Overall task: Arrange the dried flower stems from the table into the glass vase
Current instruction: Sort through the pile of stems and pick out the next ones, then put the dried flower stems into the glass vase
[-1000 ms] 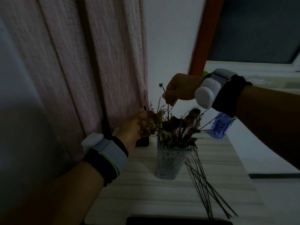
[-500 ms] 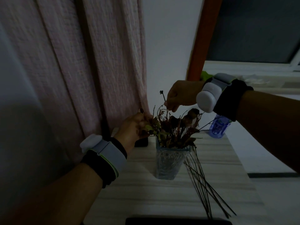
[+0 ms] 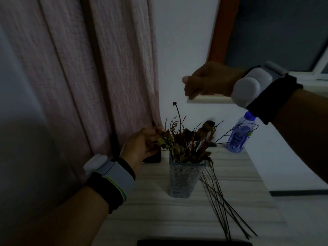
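Dim tabletop [image 3: 230, 166]: left hand [image 3: 140, 148] is gripping dried stems [image 3: 184, 139] in glass vase [image 3: 184, 176]; right hand [image 3: 207, 82] is hovering curled, empty; bottle [image 3: 239, 135] label unreadable.

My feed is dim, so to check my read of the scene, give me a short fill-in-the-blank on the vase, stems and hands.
1. The glass vase stands on the ____.
2. The loose bare stems lie on the table to the vase's ____ side.
3. The ____ hand touches the dried flowers in the vase.
4. The right hand hovers ____ the flowers, apart from them.

Missing words: table; right; left; above
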A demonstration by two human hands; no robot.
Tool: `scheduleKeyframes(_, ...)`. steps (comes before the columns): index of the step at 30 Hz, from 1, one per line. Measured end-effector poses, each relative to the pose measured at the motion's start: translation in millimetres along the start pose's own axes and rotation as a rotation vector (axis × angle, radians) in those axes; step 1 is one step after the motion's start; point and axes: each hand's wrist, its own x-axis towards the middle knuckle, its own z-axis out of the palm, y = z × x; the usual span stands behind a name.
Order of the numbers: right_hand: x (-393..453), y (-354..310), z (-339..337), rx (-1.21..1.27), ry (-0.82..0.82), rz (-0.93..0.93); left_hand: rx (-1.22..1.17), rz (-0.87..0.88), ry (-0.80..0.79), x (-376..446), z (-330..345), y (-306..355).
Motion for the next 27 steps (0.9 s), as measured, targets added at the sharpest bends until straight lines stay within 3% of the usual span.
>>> scheduleKeyframes(7,-27,4,-35,0.256,0.245,-0.003,-0.036,-0.049,0.096,-10,-9,-14)
scheduleKeyframes(13,-60,39,-43,0.404,0.372,0.151,0.016,-0.126,0.091,-24,-12,-36)
scheduleKeyframes(27,-129,158,86,0.599,0.413,0.480,0.098,-0.364,0.085,-65,15,-111)
